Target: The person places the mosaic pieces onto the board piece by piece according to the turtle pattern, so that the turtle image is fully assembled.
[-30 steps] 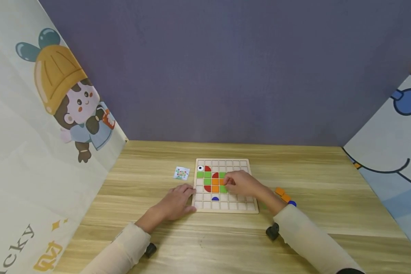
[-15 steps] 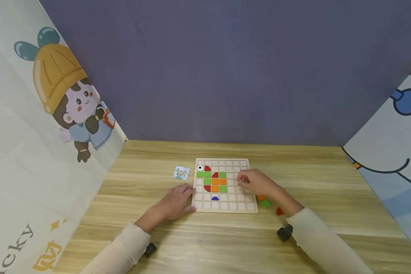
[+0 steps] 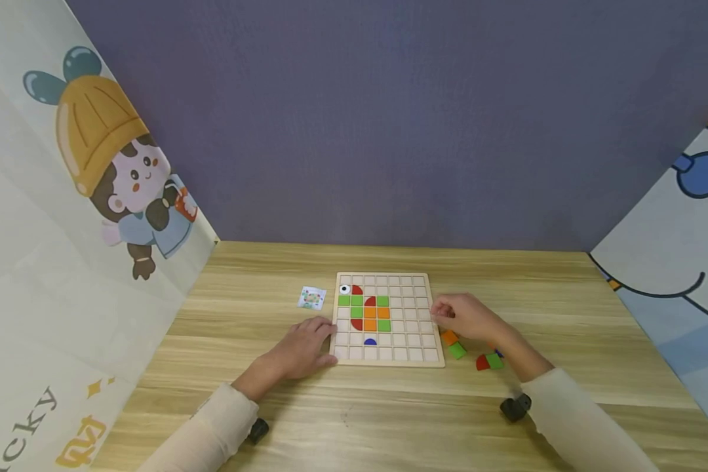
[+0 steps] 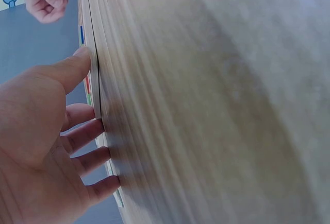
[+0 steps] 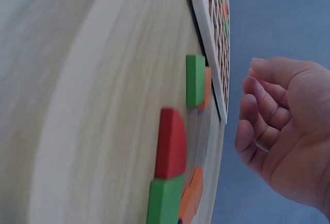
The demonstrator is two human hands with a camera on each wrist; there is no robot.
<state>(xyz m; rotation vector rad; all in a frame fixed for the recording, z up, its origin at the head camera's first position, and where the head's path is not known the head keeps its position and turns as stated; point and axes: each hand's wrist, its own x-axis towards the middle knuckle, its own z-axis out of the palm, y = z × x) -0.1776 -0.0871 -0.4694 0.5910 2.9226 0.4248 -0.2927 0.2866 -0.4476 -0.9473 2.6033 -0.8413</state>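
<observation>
A wooden grid board [image 3: 413,334] lies on the table. On its left half sit several green and orange squares, red quarter-rounds [image 3: 356,324], a white eye piece [image 3: 345,289] and a blue half-round [image 3: 370,341]. My left hand [image 3: 303,347] touches the board's left edge with thumb and fingertips, the fingers loosely extended in the left wrist view. Above the board's right edge hovers my right hand [image 3: 469,316]; its fingers curl loosely, and nothing shows between them in the right wrist view. Below it lie an orange square [image 3: 450,337] and a green square [image 3: 457,351].
A small printed card [image 3: 312,297] lies left of the board. Right of the board are a red quarter-round [image 3: 482,362] and another green square [image 3: 494,360]; orange and blue pieces beside them are partly hidden by the right forearm. Walls enclose the table [image 3: 342,419] behind and at both sides.
My right hand has moved right, off the coloured squares and past the board's right edge, uncovering loose pieces there. The left hand stays in place.
</observation>
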